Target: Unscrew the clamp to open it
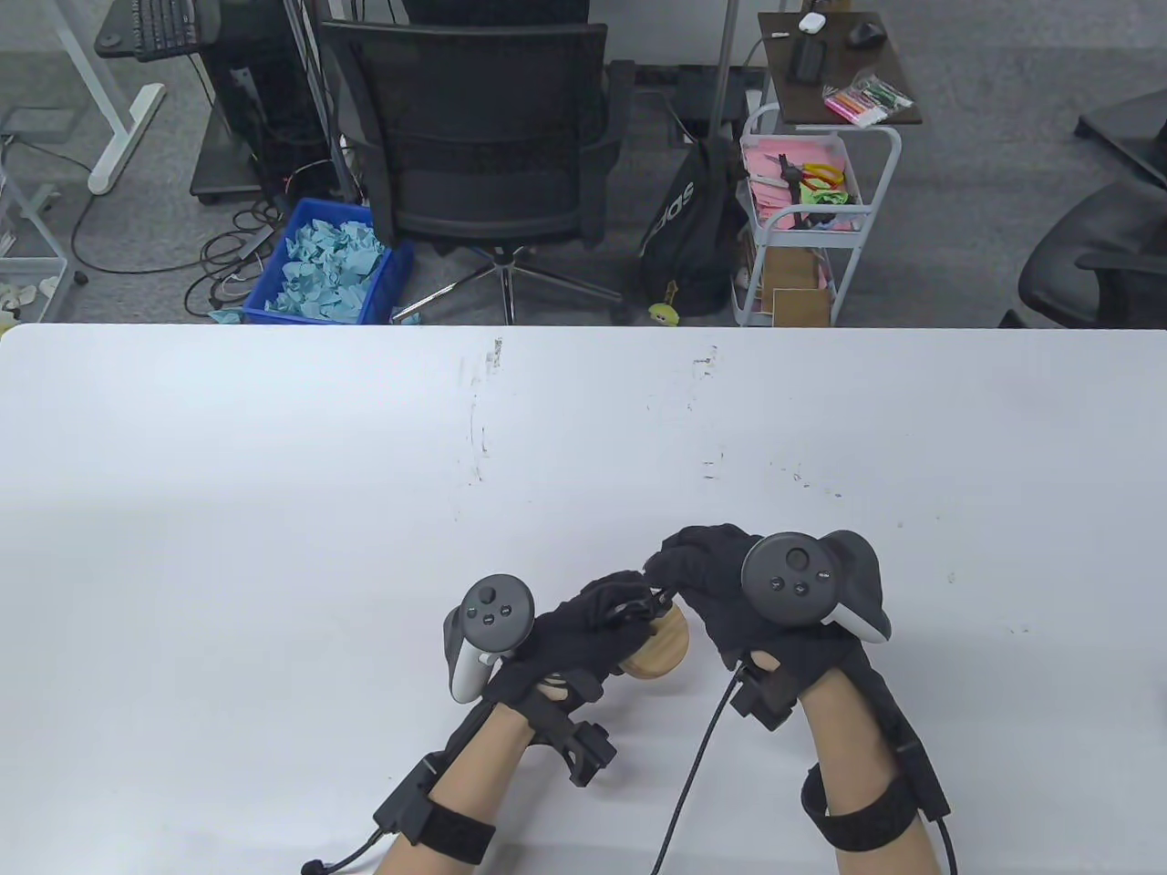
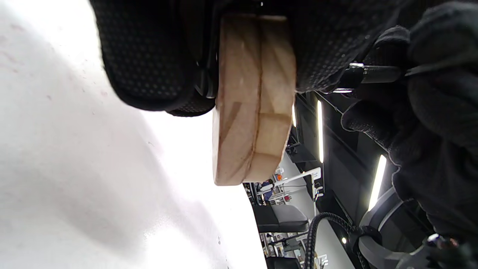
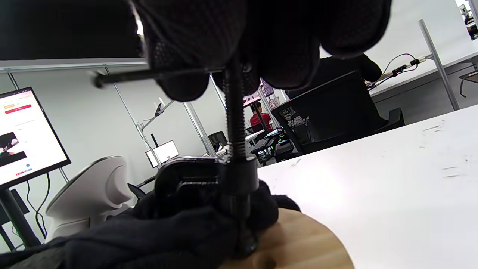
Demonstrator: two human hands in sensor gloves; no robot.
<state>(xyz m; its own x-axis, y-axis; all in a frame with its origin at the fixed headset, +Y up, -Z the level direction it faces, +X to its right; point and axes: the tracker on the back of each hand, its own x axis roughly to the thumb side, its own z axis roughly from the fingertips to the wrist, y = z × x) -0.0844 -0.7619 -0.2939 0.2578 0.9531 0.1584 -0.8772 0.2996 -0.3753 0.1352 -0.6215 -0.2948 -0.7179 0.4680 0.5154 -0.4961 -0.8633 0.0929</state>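
A black metal clamp [image 3: 194, 179] is screwed onto two stacked round wooden discs [image 1: 658, 649]. My left hand [image 1: 583, 629] grips the clamp frame and the discs and holds them just above the table. My right hand [image 1: 702, 565] pinches the clamp's crossbar handle [image 3: 123, 76] at the top of the threaded screw [image 3: 235, 123]. In the left wrist view the discs [image 2: 254, 101] show edge-on, with the screw's end [image 2: 369, 74] between my right fingers. The clamp's lower jaw is hidden under my left glove.
The white table [image 1: 273, 474] stretches around both hands. Beyond its far edge stand a black office chair [image 1: 483, 137], a blue bin of paper [image 1: 328, 264] and a white cart [image 1: 802, 219].
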